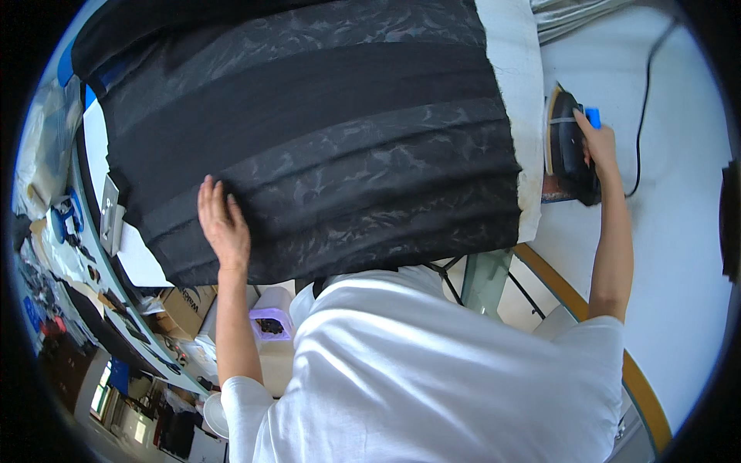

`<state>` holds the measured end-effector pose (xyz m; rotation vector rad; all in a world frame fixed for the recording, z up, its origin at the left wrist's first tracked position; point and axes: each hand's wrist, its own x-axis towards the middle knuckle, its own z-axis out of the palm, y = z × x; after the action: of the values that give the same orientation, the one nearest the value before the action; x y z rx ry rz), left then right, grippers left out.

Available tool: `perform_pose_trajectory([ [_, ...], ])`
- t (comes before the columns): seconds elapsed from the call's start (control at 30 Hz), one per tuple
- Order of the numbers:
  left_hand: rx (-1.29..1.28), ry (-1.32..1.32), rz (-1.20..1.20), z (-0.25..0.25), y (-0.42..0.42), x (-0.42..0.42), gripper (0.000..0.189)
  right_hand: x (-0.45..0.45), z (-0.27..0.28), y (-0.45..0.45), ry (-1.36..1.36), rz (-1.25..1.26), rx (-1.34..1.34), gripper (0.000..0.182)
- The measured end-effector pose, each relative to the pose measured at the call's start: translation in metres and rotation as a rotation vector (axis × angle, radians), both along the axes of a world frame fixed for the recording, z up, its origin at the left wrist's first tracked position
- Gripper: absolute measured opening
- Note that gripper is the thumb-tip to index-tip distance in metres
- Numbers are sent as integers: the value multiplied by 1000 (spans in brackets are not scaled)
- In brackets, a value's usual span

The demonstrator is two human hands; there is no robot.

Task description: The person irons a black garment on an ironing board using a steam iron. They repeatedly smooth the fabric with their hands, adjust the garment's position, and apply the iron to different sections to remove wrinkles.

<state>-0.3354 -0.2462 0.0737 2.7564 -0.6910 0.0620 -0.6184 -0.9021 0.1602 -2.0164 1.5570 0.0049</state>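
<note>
A wide piece of black patterned fabric (347, 150) lies spread before me, with light creases running across it. My left hand (223, 223) rests flat on its lower left part, fingers apart, holding nothing. Off to the right, my right hand (599, 142) grips the handle of a black electric iron (566, 139). The iron is tilted up, its soleplate facing the fabric side. Beneath its heel shows a reddish rest (557, 190); whether the two touch I cannot tell. A white pressing cloth (521, 116) sticks out past the fabric's right edge.
The iron's black cord (642, 110) runs up along the white wall (683, 231). Left of the fabric stand a metal block (110, 217) and a cluttered table (139, 341). Below are a cardboard box (182, 312) and a purple-lined bin (272, 315). A silvery cloth (570, 17) hangs at upper right.
</note>
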Motion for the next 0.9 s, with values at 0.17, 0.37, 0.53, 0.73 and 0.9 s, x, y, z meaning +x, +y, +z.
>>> perform_pose_trajectory([
  [0.17,120,-49,211,-12,117,36,42,-55,-8,12,3,-228,54,58],
  [0.37,439,-126,337,-23,292,122,71,-78,-30,0,-54,-270,144,54],
  [0.53,622,-111,353,4,365,198,93,-78,-26,-2,214,-36,-157,54],
  [0.73,523,99,292,23,373,274,110,15,-31,121,240,454,-673,60],
  [0.9,347,178,339,40,353,274,89,175,-64,353,97,704,-535,57],
])
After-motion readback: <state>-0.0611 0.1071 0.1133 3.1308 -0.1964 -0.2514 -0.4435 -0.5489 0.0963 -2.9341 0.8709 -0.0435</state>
